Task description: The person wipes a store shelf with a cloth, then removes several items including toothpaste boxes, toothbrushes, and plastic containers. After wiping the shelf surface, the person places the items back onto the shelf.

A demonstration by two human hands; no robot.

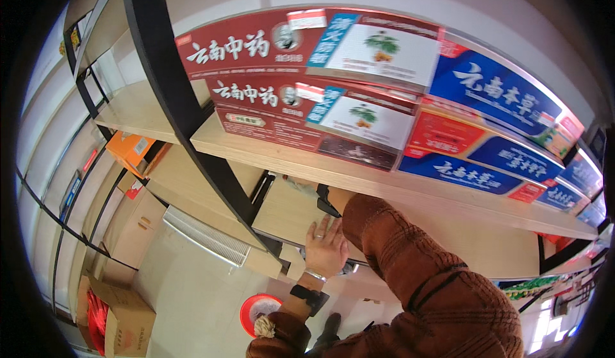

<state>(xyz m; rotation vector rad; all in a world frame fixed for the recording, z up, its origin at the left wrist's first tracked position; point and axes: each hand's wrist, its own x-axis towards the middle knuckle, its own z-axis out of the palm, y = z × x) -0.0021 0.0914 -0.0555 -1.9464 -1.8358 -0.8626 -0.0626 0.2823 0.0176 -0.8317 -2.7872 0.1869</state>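
Observation:
My left hand (327, 248) lies palm down at the front edge of a light wood shelf board (283, 209), its fingers a little apart and nothing in them. A ring, a bracelet and a black wrist strap are on that side. Further in, my right hand (311, 183) reaches under the board above, with a greyish cloth (301, 186) at its fingers. The upper board hides much of this hand. On that upper board (288, 158) stand maroon toothpaste cartons (250, 50) in two layers, with blue and red cartons (495, 94) beside them.
A black metal upright (192, 132) rises left of my hands. Below, a red bucket (246, 312) stands on the floor near my foot (331, 327). An open cardboard box (127, 319) with red contents sits lower left. An orange box (129, 149) rests on the neighbouring shelf.

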